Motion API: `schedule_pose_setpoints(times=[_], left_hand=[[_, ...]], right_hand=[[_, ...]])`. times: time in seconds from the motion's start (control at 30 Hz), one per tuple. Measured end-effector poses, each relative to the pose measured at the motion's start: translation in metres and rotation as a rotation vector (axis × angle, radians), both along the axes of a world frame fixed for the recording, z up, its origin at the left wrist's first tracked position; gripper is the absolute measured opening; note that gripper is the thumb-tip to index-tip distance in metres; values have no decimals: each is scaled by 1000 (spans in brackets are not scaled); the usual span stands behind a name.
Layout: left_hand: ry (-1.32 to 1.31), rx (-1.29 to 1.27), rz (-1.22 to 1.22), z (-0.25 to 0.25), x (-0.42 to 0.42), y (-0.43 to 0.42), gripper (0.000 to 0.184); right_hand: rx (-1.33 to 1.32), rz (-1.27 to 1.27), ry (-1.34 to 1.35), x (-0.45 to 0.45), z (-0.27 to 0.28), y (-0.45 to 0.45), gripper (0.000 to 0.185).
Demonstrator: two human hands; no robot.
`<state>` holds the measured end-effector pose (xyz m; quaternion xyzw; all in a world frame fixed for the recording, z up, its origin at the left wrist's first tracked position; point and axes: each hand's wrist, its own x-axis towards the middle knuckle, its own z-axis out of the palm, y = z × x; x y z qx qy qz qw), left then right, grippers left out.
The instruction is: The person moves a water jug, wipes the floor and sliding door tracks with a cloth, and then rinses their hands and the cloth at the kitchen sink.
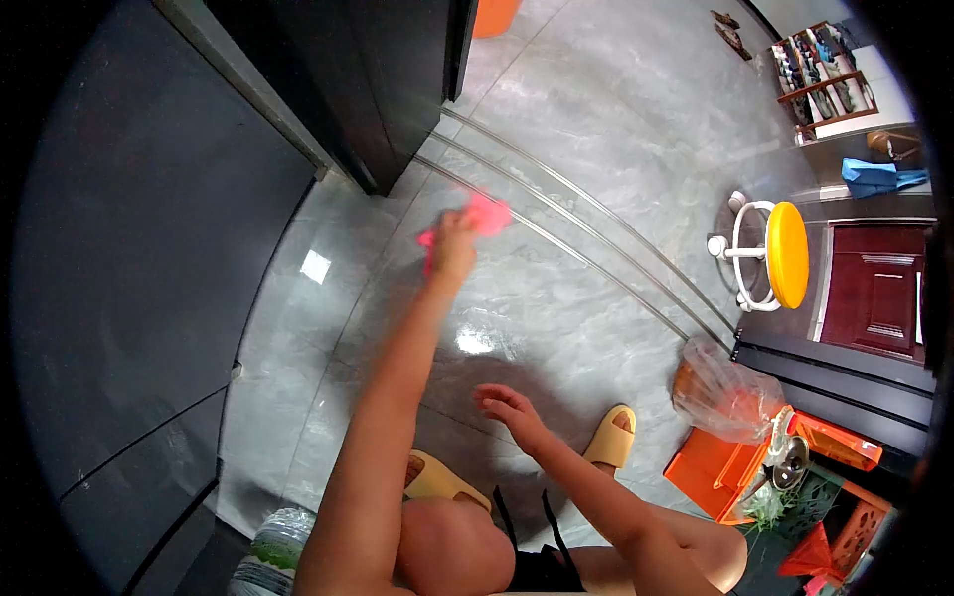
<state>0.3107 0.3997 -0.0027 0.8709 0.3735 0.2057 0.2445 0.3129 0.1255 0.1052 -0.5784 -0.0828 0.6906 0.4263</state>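
The left hand closes on a pink cloth against the gray floor, at the nearest metal rail; the right hand hovers nearer, empty, fingers loosely parted. Near left, a wrapped pack carries unreadable green markings.

Ahead of the person, a cloth lies on the floor under the left hand, reaching the nearest of three rails. Those rails run rightward from the foot of a door panel. The right hand hangs above the floor, ahead of the slippers. Across the rails, on the right, stands a wheeled stool; farther back is a shoe rack, with sandals on the floor to its left. Nearer us, right of the slippers, a plastic bag sits just before a box.
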Motion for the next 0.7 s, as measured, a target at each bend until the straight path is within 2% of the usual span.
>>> schedule_pose_setpoints(times=[0.07, 0.17, 0.27, 0.33, 0.4, 0.5, 0.53, 0.6, 0.7], left_hand=[[-194, -14, -257, -3, 3, -34, 44], [-379, -83, -192, 31, -13, -56, 46], [-376, 90, 137, 30, -68, -38, 45], [-111, 185, 337, 28, -126, -15, 45], [44, 106, 483, 23, -174, 3, 49], [241, 124, 542, -11, -187, -17, 55], [255, 232, 479, -15, -174, -24, 59], [282, 250, 478, -16, -134, -53, 60], [236, -22, 440, -1, -77, -87, 61]], right_hand=[[1, 3, 18, -3, -3, 0, 33], [-10, 26, 54, -10, -3, 4, 33], [-60, 65, 98, -15, -5, 5, 34], [-52, 94, 80, -18, -13, -1, 33], [-58, 122, 72, -20, -14, -5, 33], [-76, 156, 73, -16, -10, -6, 33], [-75, 154, 66, -14, -10, -6, 33], [-78, 130, 50, -12, -7, -5, 33], [-63, 86, 20, -7, 1, 1, 33]])
